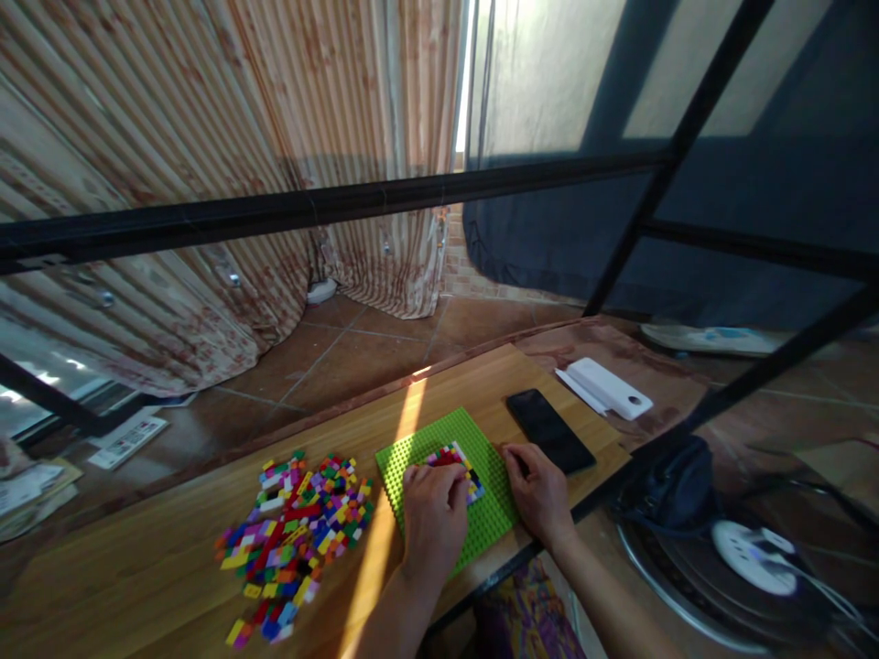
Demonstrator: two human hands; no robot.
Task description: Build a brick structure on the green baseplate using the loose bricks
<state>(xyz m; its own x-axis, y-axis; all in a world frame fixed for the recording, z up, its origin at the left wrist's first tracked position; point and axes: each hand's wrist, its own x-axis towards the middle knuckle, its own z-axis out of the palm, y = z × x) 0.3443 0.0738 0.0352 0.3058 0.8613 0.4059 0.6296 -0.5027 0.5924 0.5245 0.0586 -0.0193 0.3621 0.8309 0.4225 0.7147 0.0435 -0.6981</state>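
Note:
A green studded baseplate (481, 540) lies on the wooden table, with a small patch of coloured bricks (473, 485) built up near its middle. My left hand (434, 517) is over the plate, its fingers bent down onto the patch and pressed together. Whatever those fingertips hold is hidden under the hand, which also covers part of the patch. My right hand (539, 490) rests by the plate's right edge with curled fingers. Its thumb and forefinger are close together, and anything between them is too small to make out. Loose toy bricks (302, 522) in many colours lie heaped left of the plate.
A black phone (549, 430) lies on the table (165, 540) beyond my right hand. Past the table's end is a white case (608, 386). Dark metal bars (275, 209) cross in front of the curtains. At the right, a white power strip (752, 556) sits on a round stool.

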